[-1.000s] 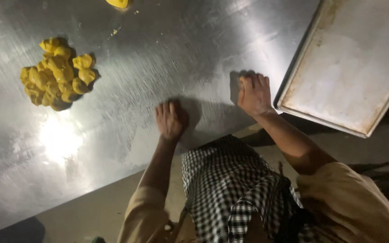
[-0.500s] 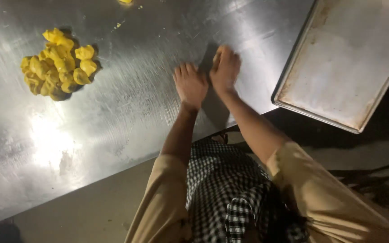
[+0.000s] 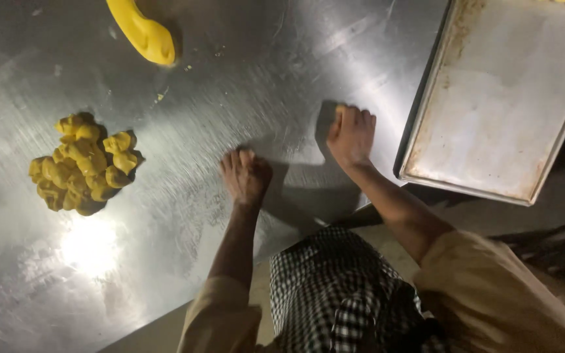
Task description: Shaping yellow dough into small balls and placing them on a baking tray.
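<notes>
My left hand (image 3: 246,175) lies palm down on the steel table (image 3: 243,78), fingers together and cupped; whatever is under it is hidden. To its right, my right hand (image 3: 351,134) also presses palm down on the table, close to the tray's left edge. A small yellow piece of dough (image 3: 341,110) shows at its fingertips. A heap of yellow dough lumps (image 3: 83,163) sits on the table to the left of my left hand, well apart from it.
A worn metal baking tray (image 3: 498,111) lies at the right, hanging over the table's edge. A long yellow dough roll (image 3: 144,33) lies at the far side of the table. The table's front edge runs diagonally just in front of my checked apron (image 3: 335,294).
Half a second ago my two hands were side by side; now they have spread apart, the left drawn nearer to me and the right shifted toward the tray.
</notes>
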